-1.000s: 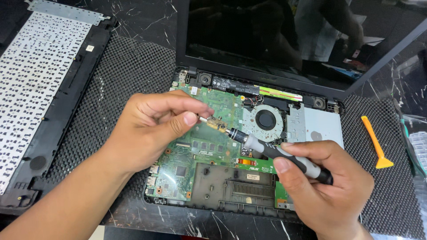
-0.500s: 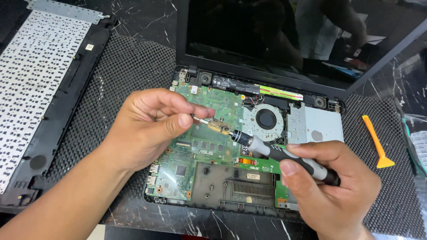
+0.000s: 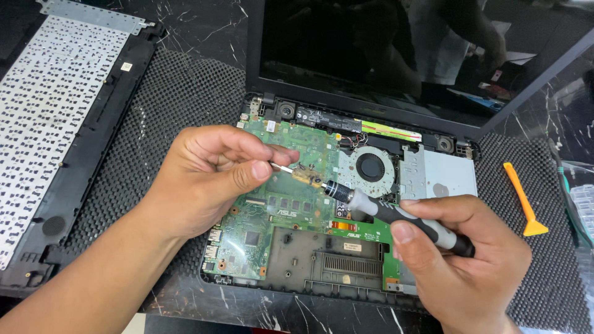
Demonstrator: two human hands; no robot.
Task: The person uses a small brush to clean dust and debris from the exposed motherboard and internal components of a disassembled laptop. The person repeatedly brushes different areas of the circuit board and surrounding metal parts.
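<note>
- Head view: the right hand (image 3: 461,266) is wrapped around the grey-and-black handle of a slim precision screwdriver (image 3: 396,216), thumb laid along the top — a firm fist-like hold, with the shaft angled up and left over the board.
- The left hand (image 3: 207,176) is pinched narrow, thumb and forefinger closed on the thin metal bit (image 3: 281,167) at the screwdriver's tip, just above the brass-coloured collar (image 3: 306,177).
- Both hover over the green circuit board (image 3: 284,204) of the opened black laptop base (image 3: 346,210), which sits on a black mesh mat (image 3: 179,99) on the dark marble worktop (image 3: 198,25).
- Handling, as I judge it — the screwdriver is light and stiff, its rubbery handle the sure place to grip; the bit is small and smooth, easy to let slip, best held by the fingertips near the collar.
- The board beneath looks fragile: thin, crowded with small parts, next to a round black cooling fan (image 3: 370,168) — no place to lean.
- Off to the left lies the detached keyboard panel (image 3: 55,124), underside up; to the right, an orange plastic pry tool (image 3: 523,201) on the mat.
</note>
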